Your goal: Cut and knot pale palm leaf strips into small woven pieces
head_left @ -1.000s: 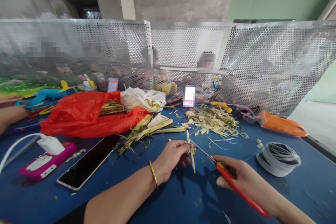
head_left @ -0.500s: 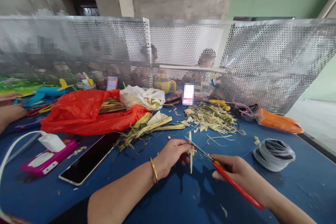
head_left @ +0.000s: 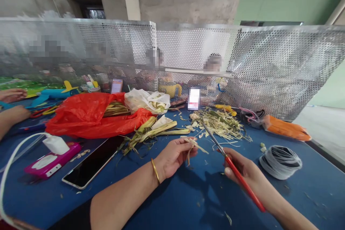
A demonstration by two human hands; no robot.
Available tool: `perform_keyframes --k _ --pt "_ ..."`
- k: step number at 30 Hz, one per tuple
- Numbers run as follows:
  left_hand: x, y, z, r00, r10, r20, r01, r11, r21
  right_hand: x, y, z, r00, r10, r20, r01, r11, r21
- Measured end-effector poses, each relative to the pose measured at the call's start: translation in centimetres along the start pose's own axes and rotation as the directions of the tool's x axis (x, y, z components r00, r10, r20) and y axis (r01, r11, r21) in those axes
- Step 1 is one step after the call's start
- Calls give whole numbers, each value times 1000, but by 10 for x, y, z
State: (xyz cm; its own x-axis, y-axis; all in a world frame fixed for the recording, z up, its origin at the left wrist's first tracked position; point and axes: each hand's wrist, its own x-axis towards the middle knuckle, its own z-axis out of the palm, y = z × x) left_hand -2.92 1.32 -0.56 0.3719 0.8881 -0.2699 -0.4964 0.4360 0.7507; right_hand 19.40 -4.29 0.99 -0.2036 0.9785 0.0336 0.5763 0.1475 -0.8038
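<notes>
Pale plant strips (head_left: 193,144) are pinched between the thumb and fingers of my left hand (head_left: 176,153), near the middle of the blue table (head_left: 172,205). To its right, my right hand (head_left: 242,167) is closed around the red-handled scissors (head_left: 237,174). Their metal blades point up and left, apart from the strips, toward a pile of pale and green shreds (head_left: 222,124). Longer plant stalks (head_left: 159,129) lie just behind my left hand.
A red plastic bag (head_left: 81,115), a dark phone (head_left: 91,165) and a magenta power strip (head_left: 51,161) are at left. On the right are a coil of clear cord (head_left: 280,162) and an orange packet (head_left: 287,128). Another person's hand (head_left: 13,95) shows far left.
The scissors have moved away from the strips, with their blades now further up and right. My left hand has turned slightly, and the strips now slant and hang differently. The view has shifted a little.
</notes>
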Motion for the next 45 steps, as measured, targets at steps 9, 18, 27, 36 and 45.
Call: perform_keyframes --k 9,18,27,36,45 --pt "3 1 -4 992 54 -118 -74 982 -176 1 10 -5 996 52 -68 -65 978 -199" --pt "1 3 -2 984 75 -161 -108 973 -203 3 14 1 1000 -6 0 6 947 -321" --pt "0 -1 1 979 111 -171 -120 992 -41 1 4 0 998 -66 -13 58 934 -352" --pt "1 -1 1 980 133 -145 -140 990 -36 -1 2 0 998 -44 34 53 940 -337" --pt "1 -2 1 980 115 -163 -126 990 -61 0 4 0 999 -48 13 49 942 -331"
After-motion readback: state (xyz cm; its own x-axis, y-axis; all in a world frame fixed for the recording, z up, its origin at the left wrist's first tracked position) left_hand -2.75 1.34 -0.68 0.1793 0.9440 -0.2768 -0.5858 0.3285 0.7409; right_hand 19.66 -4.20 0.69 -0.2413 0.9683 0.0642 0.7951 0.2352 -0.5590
